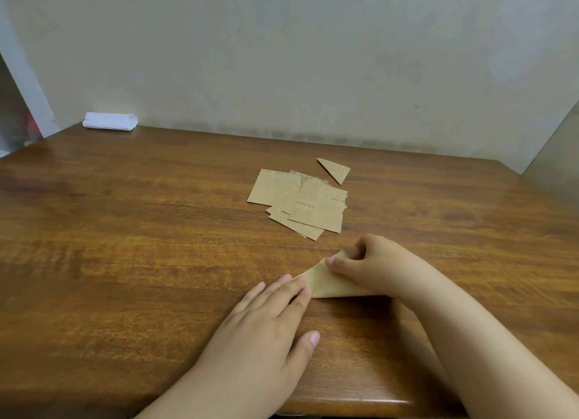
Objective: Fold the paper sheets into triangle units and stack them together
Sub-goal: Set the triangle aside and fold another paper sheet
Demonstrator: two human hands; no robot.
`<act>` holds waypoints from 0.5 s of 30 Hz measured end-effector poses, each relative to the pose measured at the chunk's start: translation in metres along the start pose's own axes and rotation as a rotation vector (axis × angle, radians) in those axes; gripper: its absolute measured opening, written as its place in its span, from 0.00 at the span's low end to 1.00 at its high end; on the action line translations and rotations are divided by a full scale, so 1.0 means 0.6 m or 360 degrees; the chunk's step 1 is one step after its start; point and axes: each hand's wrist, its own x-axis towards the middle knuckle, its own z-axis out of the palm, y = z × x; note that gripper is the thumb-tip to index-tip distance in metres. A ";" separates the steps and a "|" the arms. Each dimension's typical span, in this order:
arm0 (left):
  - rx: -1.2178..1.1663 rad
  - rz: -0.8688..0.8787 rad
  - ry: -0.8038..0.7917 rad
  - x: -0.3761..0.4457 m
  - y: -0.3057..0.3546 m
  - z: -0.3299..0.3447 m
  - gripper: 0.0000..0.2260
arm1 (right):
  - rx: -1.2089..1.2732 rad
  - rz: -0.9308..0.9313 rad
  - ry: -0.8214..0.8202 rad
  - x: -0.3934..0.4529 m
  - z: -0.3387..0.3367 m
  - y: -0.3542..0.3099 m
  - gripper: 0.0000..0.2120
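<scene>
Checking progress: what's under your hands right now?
One brown paper, partly folded to a triangle, on the table. Left hand pins its left corner; right hand covers its right part, hiding the folds there.

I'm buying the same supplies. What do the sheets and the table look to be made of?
The sheets look like thin matte kraft-brown paper printed with newspaper-style text; they lie flat and hold sharp creases, as the folded triangle shows. The table shows glossy brown wood grain with soft reflections; whether solid wood or laminate cannot be told.
</scene>
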 end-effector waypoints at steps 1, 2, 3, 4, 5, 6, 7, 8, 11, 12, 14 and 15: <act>-0.0009 0.0004 0.0008 -0.001 0.000 0.001 0.27 | -0.0009 0.0006 0.0050 -0.001 0.000 0.000 0.20; -0.0012 0.0006 0.0010 -0.001 -0.001 0.002 0.27 | -0.0040 0.0011 0.0105 -0.002 0.001 0.000 0.23; -0.0008 0.0007 0.0009 -0.001 -0.002 0.004 0.27 | -0.0088 0.0018 0.0143 -0.003 0.003 -0.001 0.25; 0.0000 0.0007 0.0013 -0.001 -0.003 0.006 0.27 | -0.0132 0.0031 0.0151 -0.004 0.004 -0.002 0.27; 0.0010 0.0007 0.0018 -0.002 -0.003 0.007 0.27 | -0.0160 0.0054 0.0131 -0.004 0.004 -0.004 0.29; 0.0017 0.0010 0.0021 -0.002 -0.004 0.008 0.27 | -0.0165 0.0079 0.0090 -0.004 0.002 -0.006 0.30; 0.0016 0.0012 0.0023 -0.002 -0.004 0.009 0.27 | -0.0153 0.0100 0.0039 -0.003 -0.001 -0.008 0.30; 0.0008 0.0014 0.0024 -0.002 -0.005 0.010 0.27 | -0.0126 0.0116 -0.0011 -0.003 -0.004 -0.011 0.30; 0.0009 0.0035 0.0032 -0.002 -0.005 0.009 0.27 | -0.0078 0.0136 -0.0098 -0.003 -0.010 -0.016 0.32; 0.0008 0.0038 0.0037 -0.002 -0.005 0.009 0.27 | -0.0055 0.0127 -0.0107 -0.004 -0.011 -0.016 0.31; -0.0020 0.0036 0.0058 -0.003 -0.005 0.010 0.27 | 0.0024 0.0083 -0.0087 -0.008 -0.015 -0.014 0.28; -0.0035 0.0035 0.0067 -0.003 -0.005 0.010 0.27 | 0.0070 0.0047 -0.0062 -0.009 -0.019 -0.013 0.25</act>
